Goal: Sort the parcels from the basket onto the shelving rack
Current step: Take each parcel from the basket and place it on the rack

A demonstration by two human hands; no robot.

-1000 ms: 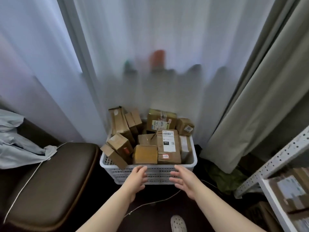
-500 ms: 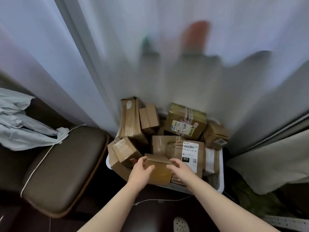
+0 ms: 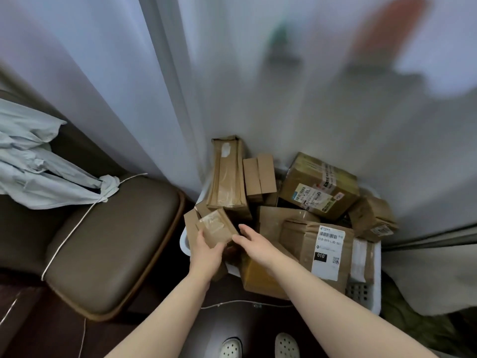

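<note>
The basket (image 3: pixel 376 293) stands on the floor (image 3: pixel 38 319) before the curtain (image 3: pixel 232 86), right of the chair (image 3: pixel 111 241). In it, the small parcel (image 3: pixel 216 228) lies front left, the labelled parcel (image 3: pixel 327 251) front right, and the long parcel (image 3: pixel 228 177) rear left.

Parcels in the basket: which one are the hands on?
The small box at the front-left corner of the basket, with a clear tape patch on top. The left hand grips its near edge; the right hand touches its right side.
</note>
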